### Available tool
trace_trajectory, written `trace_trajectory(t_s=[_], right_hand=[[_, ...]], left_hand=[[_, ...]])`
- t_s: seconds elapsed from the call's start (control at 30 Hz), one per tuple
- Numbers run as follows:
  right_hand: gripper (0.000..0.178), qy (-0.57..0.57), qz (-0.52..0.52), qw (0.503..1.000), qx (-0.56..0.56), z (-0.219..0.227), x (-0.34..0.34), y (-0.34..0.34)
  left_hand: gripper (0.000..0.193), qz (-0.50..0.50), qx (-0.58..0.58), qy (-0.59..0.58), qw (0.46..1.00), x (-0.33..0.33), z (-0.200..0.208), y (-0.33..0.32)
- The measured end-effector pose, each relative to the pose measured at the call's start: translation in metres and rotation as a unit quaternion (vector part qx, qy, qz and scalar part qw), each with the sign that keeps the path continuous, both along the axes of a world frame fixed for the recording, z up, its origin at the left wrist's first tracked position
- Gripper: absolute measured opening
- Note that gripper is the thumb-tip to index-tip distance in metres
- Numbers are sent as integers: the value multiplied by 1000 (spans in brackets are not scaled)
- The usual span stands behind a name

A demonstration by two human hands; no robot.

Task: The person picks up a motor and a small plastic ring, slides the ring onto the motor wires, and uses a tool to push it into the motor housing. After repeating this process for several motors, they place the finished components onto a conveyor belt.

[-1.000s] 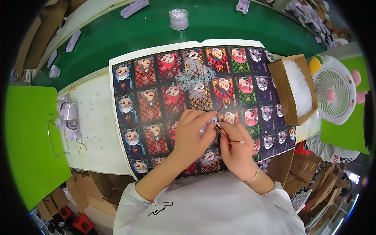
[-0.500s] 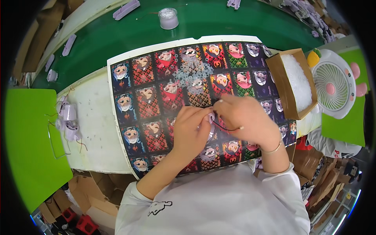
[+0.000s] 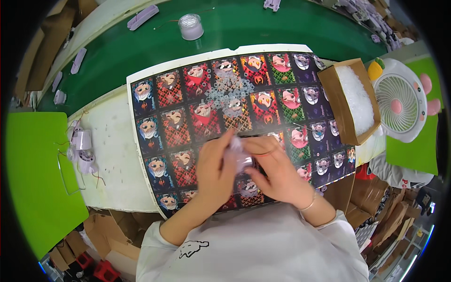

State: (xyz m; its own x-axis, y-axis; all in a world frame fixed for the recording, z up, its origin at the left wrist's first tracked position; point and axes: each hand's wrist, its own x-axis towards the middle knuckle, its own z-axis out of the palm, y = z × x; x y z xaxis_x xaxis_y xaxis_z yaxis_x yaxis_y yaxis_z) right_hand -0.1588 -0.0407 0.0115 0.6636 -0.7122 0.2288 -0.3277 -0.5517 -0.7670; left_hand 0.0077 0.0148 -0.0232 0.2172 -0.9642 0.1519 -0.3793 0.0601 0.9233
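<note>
Between my two hands, over the printed sheet, is a small lilac plastic part with a shiny clear end, slightly blurred and partly covered by my fingers. My left hand wraps its left side. My right hand closes on it from the right, thumb at the lower edge, and a thin reddish wire runs by its fingers. Just beyond my hands lies a loose pile of small translucent rings on the sheet.
An open cardboard box of clear plastic bits stands at the right, beside a white fan. Several lilac wired parts lie on the left. Across the far side runs a green belt carrying a round clear-topped part and other lilac pieces.
My right hand has come down from the upper wire end to the part's side. The part has turned, showing its shiny end. Pieces on the green belt have shifted left.
</note>
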Motion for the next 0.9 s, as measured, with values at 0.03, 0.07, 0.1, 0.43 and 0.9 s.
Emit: trace_trajectory(t_s=[0.03,0.07,0.1,0.43,0.9], right_hand=[[50,-15,64,998,-6,-2,-4,-12],[53,-29,127,991,-11,-4,-7,-25],[53,-20,133,991,21,3,-3,-32],[12,103,-47,963,-244,-40,14,-118],[12,47,-79,986,-140,-12,7,-107]], left_hand=[[41,54,54,150,986,2,1,9],[40,36,98,154,983,9,5,15],[39,21,145,156,977,20,16,20],[25,-126,-133,-45,982,23,50,18],[32,-190,-218,-44,956,-3,54,-13]])
